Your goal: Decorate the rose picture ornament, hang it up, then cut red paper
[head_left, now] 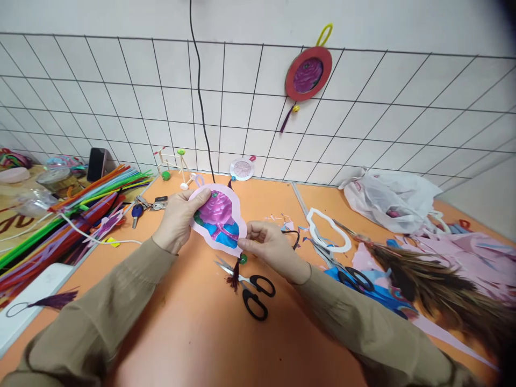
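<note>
A gourd-shaped paper ornament (pixel 220 239) with a pale pink border and a purple flower on blue is held up between both hands. My left hand (pixel 181 217) pinches its upper left edge, thumb on the front. At the lower right edge, my right hand (pixel 270 247) grips it between thumb and fingers. A green bead (pixel 243 259) and a dark red tassel (pixel 233 279) hang from its lower end. Black-handled scissors (pixel 258 295) lie partly spread on the orange table just below, behind the tassel.
Coloured pipe cleaners (pixel 92 204) are piled at left, near keys (pixel 137 212). A white gourd-shaped frame (pixel 328 231), a second pair of scissors (pixel 357 278), pink scraps (pixel 455 263) and a plastic bag (pixel 393 199) lie right. A red round ornament (pixel 288 80) hangs on the tiled wall.
</note>
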`<action>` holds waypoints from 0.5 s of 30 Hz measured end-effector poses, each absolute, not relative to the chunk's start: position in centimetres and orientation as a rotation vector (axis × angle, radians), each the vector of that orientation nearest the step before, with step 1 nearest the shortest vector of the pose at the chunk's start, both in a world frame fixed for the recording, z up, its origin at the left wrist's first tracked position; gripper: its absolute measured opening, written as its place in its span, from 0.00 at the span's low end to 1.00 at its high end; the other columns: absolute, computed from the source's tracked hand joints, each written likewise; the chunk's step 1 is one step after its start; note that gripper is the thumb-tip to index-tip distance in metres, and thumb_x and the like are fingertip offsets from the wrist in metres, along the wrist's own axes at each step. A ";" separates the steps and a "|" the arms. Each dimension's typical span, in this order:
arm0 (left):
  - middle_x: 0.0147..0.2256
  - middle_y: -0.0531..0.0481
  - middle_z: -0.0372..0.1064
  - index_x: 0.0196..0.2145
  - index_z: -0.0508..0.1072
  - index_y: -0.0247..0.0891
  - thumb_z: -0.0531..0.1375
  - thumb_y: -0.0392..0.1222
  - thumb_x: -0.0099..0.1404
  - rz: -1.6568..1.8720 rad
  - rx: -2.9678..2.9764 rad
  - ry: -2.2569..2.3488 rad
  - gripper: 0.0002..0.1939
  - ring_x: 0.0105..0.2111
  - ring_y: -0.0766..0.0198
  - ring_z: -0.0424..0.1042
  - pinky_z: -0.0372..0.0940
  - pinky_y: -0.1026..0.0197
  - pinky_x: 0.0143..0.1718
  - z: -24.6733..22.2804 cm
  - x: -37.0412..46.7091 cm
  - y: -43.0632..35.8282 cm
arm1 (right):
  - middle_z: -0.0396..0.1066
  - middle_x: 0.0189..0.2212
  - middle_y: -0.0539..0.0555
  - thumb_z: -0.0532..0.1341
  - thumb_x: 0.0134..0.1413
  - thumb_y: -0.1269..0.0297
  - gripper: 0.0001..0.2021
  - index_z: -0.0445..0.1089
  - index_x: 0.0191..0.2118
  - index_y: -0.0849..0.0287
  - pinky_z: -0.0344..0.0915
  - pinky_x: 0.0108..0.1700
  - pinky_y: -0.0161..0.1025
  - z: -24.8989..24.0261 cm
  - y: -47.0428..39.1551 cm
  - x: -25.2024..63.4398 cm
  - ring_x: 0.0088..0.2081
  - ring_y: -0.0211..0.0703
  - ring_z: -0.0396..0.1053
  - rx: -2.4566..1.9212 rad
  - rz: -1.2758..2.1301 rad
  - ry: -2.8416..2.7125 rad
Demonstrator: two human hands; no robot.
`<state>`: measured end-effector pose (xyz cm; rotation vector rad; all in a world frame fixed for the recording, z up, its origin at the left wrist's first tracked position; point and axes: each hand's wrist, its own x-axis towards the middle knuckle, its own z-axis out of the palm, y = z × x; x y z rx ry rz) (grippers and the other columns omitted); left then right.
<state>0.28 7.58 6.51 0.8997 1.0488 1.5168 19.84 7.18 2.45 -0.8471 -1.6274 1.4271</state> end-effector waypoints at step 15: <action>0.19 0.55 0.68 0.21 0.74 0.34 0.74 0.49 0.43 1.592 0.941 0.914 0.18 0.20 0.71 0.65 0.65 0.68 0.24 7.9 2.1 5.7 | 0.71 0.25 0.50 0.71 0.40 0.54 0.15 0.70 0.28 0.60 0.69 0.36 0.39 2.8 7.0 20.3 0.28 0.39 0.70 -0.734 1.472 -1.451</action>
